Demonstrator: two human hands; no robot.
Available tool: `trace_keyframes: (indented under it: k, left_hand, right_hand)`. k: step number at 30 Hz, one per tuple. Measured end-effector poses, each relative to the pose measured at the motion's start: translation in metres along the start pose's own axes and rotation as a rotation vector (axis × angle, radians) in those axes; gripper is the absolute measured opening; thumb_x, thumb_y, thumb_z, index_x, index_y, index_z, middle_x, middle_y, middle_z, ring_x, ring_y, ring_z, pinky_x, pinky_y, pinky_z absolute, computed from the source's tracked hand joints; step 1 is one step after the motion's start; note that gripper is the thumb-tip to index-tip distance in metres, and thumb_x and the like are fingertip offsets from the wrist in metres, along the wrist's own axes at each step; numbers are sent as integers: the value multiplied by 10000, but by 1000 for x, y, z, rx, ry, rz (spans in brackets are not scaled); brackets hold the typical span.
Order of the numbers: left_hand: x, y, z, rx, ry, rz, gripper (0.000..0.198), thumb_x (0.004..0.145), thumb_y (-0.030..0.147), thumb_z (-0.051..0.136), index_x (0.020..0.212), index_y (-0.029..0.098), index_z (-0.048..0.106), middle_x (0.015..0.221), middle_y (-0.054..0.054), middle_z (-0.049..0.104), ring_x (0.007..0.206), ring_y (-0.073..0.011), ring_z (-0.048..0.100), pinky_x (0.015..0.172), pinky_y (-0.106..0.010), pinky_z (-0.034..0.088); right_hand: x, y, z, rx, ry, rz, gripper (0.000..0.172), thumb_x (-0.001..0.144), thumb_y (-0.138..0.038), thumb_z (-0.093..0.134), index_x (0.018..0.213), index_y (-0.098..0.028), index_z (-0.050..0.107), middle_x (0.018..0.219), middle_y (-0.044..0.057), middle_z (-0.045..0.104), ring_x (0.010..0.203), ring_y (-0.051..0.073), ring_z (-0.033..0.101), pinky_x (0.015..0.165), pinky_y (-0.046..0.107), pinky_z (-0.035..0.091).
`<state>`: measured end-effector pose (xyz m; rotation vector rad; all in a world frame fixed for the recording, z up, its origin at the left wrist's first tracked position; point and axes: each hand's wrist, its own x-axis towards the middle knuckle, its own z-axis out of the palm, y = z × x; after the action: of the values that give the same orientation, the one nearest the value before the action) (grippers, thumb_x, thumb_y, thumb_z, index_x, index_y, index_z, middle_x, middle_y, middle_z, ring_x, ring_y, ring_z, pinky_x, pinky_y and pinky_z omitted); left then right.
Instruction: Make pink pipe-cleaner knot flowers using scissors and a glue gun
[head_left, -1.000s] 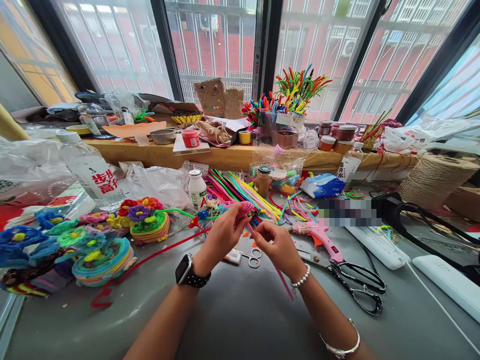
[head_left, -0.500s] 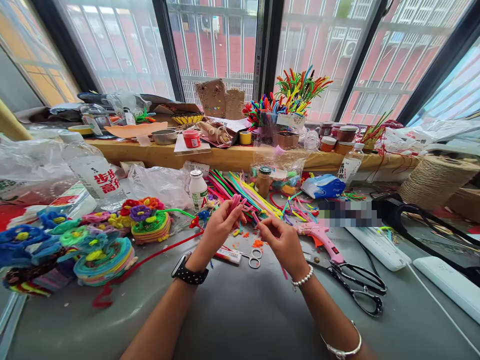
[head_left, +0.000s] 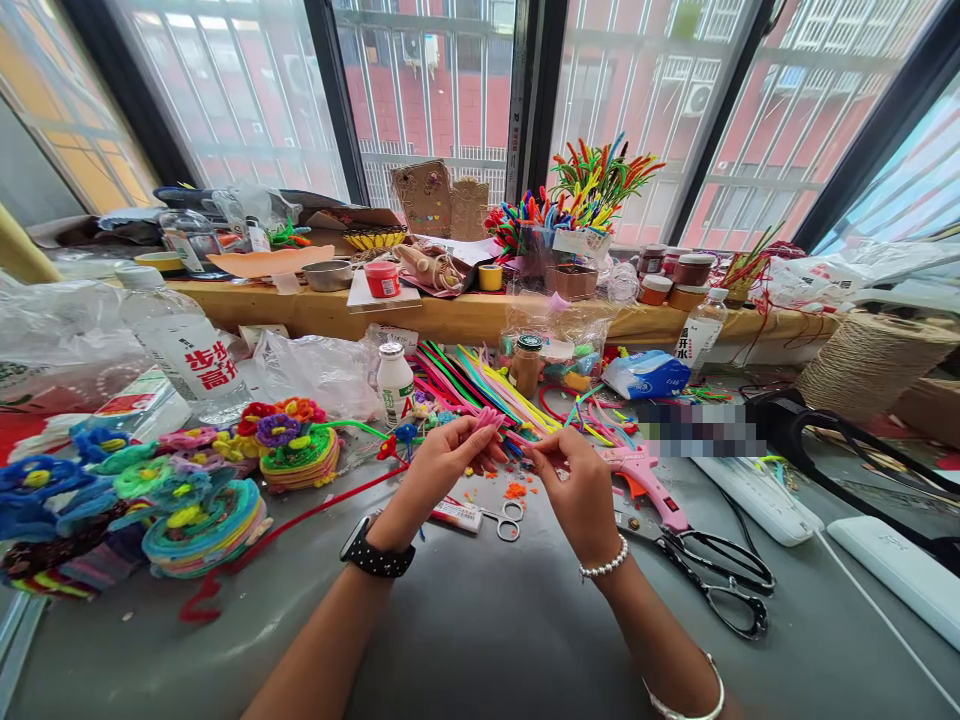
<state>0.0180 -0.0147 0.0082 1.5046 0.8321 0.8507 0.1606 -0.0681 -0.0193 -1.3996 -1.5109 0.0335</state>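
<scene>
My left hand point(head_left: 442, 466), with a black watch on its wrist, pinches a small coiled pink pipe cleaner point(head_left: 489, 418) above the grey table. My right hand point(head_left: 577, 485), wearing a pearl bracelet, pinches the free end of the same pink pipe cleaner close beside the left fingers. Both hands hover over small scissors point(head_left: 508, 519) and orange scraps point(head_left: 514, 490). A spread of coloured pipe cleaners point(head_left: 480, 380) lies just beyond the hands.
Finished pipe-cleaner flowers and coasters point(head_left: 202, 510) lie at the left with a water bottle point(head_left: 180, 345). A pink glue gun point(head_left: 645, 480), large black scissors point(head_left: 720, 580) and a white power strip point(head_left: 757, 495) lie at the right. A cluttered wooden shelf point(head_left: 450, 310) runs along the window.
Both hands have moved slightly up and away from me. The long pink tail that hung below the right hand no longer shows. The right fingers now sit closer to the coil.
</scene>
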Motion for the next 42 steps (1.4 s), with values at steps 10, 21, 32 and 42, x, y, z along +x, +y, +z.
trace_keyframes:
  k: [10, 21, 32, 42]
  left_hand:
    - [-1, -5, -1, -148, -161, -143, 242, 718, 359, 521, 736, 120, 549, 617, -29, 647, 482, -82, 558, 445, -167, 389]
    - [-1, -7, 3, 3, -314, -84, 295, 738, 360, 479, 847, 112, 597, 690, -67, 659, 607, -135, 594, 523, -209, 420]
    - [-2, -12, 5, 377, -226, 89, 249, 762, 329, 438, 724, 144, 600, 670, -48, 650, 632, -148, 591, 582, -221, 435]
    - [0, -15, -1, 606, -239, 228, 291, 788, 349, 386, 824, 177, 619, 771, -39, 656, 694, -160, 578, 624, -223, 416]
  right_hand:
    - [-3, 2, 4, -279, 69, -182, 116, 767, -162, 486, 653, -162, 510, 647, 41, 528, 666, 178, 466, 616, 290, 390]
    - [-4, -1, 1, 47, -32, 9, 131, 766, -219, 497, 704, -171, 602, 666, 39, 620, 635, 158, 543, 615, 268, 414]
    - [2, 5, 3, 331, -217, 318, 294, 791, -342, 422, 593, -156, 534, 488, -20, 484, 442, 94, 427, 451, 206, 334]
    - [1, 6, 3, 559, -293, 406, 312, 772, -412, 426, 593, -162, 480, 494, -43, 412, 429, 73, 349, 406, 192, 266]
